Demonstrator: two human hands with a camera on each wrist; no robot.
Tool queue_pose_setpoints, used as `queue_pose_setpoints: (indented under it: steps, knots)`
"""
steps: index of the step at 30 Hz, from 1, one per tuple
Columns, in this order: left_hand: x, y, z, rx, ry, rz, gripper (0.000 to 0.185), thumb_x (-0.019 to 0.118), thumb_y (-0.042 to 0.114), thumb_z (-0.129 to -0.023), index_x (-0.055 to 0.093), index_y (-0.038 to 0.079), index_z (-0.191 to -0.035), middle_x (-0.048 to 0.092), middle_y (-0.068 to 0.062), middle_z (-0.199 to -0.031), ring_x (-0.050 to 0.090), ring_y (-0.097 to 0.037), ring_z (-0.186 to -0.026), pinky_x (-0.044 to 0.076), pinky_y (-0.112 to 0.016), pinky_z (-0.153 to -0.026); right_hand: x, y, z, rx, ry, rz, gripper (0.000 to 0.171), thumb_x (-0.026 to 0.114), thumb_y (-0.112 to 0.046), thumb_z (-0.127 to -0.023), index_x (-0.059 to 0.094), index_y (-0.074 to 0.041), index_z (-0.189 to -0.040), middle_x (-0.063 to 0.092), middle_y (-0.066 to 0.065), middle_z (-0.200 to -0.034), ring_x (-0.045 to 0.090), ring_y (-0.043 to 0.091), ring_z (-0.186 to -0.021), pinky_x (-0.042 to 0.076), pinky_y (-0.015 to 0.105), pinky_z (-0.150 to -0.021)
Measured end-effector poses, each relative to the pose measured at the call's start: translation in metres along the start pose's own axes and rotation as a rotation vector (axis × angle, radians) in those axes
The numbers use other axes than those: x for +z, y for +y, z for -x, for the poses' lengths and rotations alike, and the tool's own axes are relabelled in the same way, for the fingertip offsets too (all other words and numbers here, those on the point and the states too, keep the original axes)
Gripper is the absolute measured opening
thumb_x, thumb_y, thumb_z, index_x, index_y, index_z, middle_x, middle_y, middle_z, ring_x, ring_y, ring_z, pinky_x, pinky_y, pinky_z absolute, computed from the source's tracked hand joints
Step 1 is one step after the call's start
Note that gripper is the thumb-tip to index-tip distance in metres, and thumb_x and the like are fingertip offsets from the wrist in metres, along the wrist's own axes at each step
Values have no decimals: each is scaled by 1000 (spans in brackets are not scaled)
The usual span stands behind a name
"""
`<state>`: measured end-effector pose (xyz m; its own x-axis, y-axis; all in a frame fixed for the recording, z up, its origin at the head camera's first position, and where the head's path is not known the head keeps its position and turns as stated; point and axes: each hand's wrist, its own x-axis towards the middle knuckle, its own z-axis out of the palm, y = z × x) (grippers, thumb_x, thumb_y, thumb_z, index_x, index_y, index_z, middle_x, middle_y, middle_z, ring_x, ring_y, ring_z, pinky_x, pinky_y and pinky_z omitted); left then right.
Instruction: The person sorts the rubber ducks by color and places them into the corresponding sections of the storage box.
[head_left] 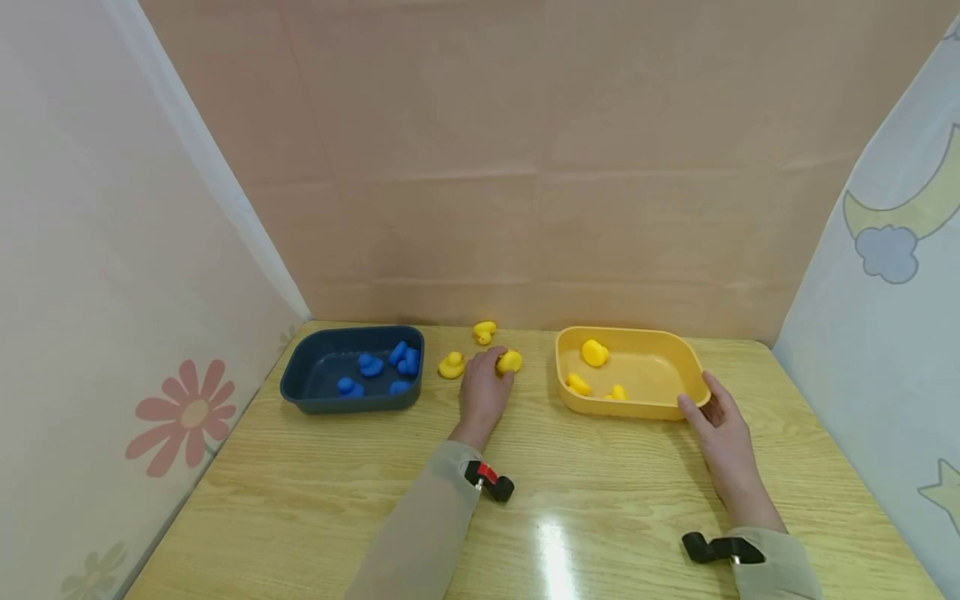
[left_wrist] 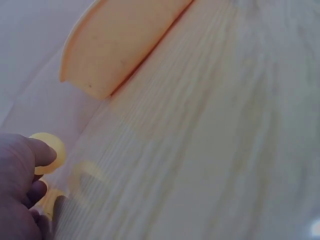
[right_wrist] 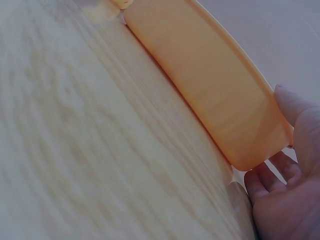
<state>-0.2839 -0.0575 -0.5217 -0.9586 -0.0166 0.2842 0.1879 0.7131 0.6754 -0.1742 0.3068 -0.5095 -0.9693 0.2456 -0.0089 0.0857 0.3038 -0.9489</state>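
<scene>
Left hand [head_left: 483, 393] pinched yellow duck [head_left: 510, 361], yellow tray [head_left: 632, 406] at three o'clock, right hand [head_left: 722, 425] open steadying rim; best lifted clear, gently.

Both arms in loose beige long sleeves, cuffs at the wrists. Left hand [head_left: 483, 392] and right hand [head_left: 723, 433] bare, no rings. Small black clip w/ red bit [head_left: 489, 481] on left cuff; all-black clip [head_left: 712, 547] on right.
</scene>
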Motion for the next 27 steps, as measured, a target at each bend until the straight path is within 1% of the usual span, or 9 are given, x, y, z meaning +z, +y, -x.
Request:
queue_pose_setpoints:
  steps: [5,8,12,15,22,27]
  knots:
    - [-2,3,3,6,27,44,41,84,20,-102,72,16,-141,72,-4,-123,64,-23,-108,58,-40,-90,0,0,0,5,4,-5,88,62,-48,-113,8,-29,-180,5,14,-184,11,39,-167,27,11,-121]
    - [-3,6,3,23,44,77,40,84,23,-102,72,17,-140,73,-2,-123,64,-21,-108,57,-38,-89,0,1,-1,17,10,-4,88,62,-48,-113,9,-30,-180,6,14,-184,12,39,-167,27,12,-121]
    - [-4,12,5,60,73,138,40,85,22,-101,73,15,-138,74,-2,-122,66,-23,-110,58,-39,-91,1,1,-1,25,12,1,88,62,-49,-112,9,-30,-180,6,13,-184,12,39,-167,27,13,-122]
    - [-5,19,7,76,83,175,39,85,22,-101,73,14,-138,74,-1,-121,67,-25,-110,58,-40,-92,1,0,-1,22,9,4,88,62,-49,-113,8,-29,-180,5,14,-184,11,39,-167,26,13,-122]
    - [-6,40,12,97,53,227,40,85,24,-102,73,14,-139,74,-1,-121,66,-27,-113,57,-39,-95,1,-3,0,28,13,-6,89,62,-50,-112,9,-29,-180,5,13,-184,10,39,-168,26,17,-124]
    - [-4,58,16,139,30,230,40,85,25,-101,73,15,-138,74,1,-119,65,-27,-113,56,-37,-95,1,-3,-1,35,14,0,89,62,-50,-112,9,-29,-180,5,13,-184,11,39,-168,25,17,-125]
